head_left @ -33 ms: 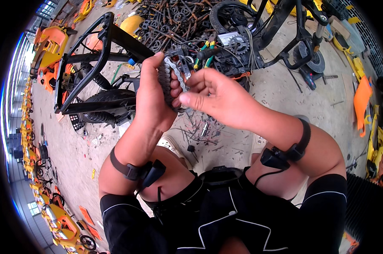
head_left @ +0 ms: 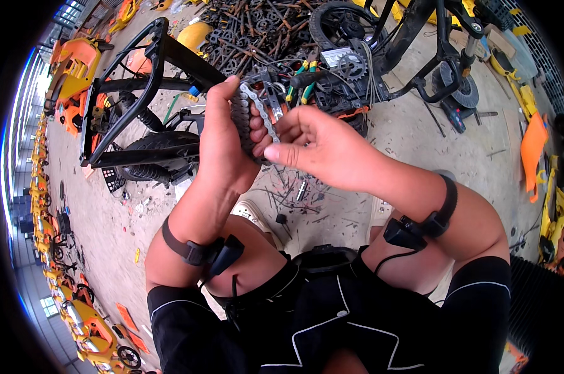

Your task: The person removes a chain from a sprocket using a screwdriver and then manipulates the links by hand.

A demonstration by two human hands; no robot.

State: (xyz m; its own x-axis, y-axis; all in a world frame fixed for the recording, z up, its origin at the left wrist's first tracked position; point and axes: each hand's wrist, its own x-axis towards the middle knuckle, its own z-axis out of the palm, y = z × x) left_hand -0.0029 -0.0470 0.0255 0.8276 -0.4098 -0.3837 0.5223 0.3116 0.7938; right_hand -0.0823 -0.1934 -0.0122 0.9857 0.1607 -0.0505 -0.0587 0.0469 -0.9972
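A coiled metal roller chain (head_left: 241, 118) lies in my left hand (head_left: 219, 128), whose fingers wrap around it with the thumb pointing up. From the top of the coil a lighter silver strand curves down to my right hand (head_left: 313, 138). There the thumb and fingers pinch the strand, though the exact links between them are hidden. Just beyond both hands, green-and-yellow-handled pliers (head_left: 308, 88) rest by the dark drive parts of a bike frame. A toothed chainring (head_left: 353, 66) shows on that frame.
A black frame (head_left: 160, 68) stands at the left, beside a tire (head_left: 154, 153). Rusty metal parts (head_left: 251, 31) are heaped ahead. A black wheeled frame (head_left: 412, 37) is at the right, near a drill-like tool (head_left: 454, 116). Small scraps litter the floor around a silver piece (head_left: 301, 190).
The chain strand between my hands has shifted slightly downward at my right fingertips. Both hands stay in nearly the same place.
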